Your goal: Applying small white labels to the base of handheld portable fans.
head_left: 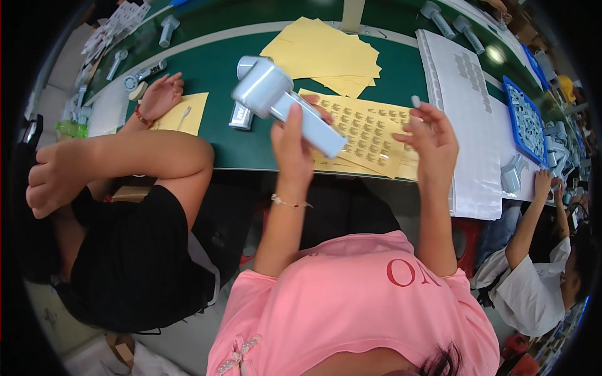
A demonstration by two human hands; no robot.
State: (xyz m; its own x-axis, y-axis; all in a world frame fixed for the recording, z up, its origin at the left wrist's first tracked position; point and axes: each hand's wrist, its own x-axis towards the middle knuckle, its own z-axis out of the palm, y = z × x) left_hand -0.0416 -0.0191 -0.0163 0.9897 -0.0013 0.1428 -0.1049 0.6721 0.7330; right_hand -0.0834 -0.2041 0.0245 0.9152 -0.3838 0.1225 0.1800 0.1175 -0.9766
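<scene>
My left hand (293,145) is closed around the handle of a light-blue handheld device (266,91), shaped like a small hair dryer. It is tilted above the table, its rounded head up and to the left. Behind it, partly hidden, lies a similar device (240,117) with dark print. My right hand (433,136) is raised to the right, fingers apart and bent. A small pale piece (416,101) sits at one fingertip; whether it is a cover or a loose bit I cannot tell. Yellow sheets of small dark-printed labels (376,135) lie beneath and between my hands.
More yellow sheets (320,50) are stacked at the back. White sheets (467,138) and a blue tray (523,119) of small parts lie right. To my left a person in black rests a hand (162,100) by a yellow sheet; another person (533,276) works at far right.
</scene>
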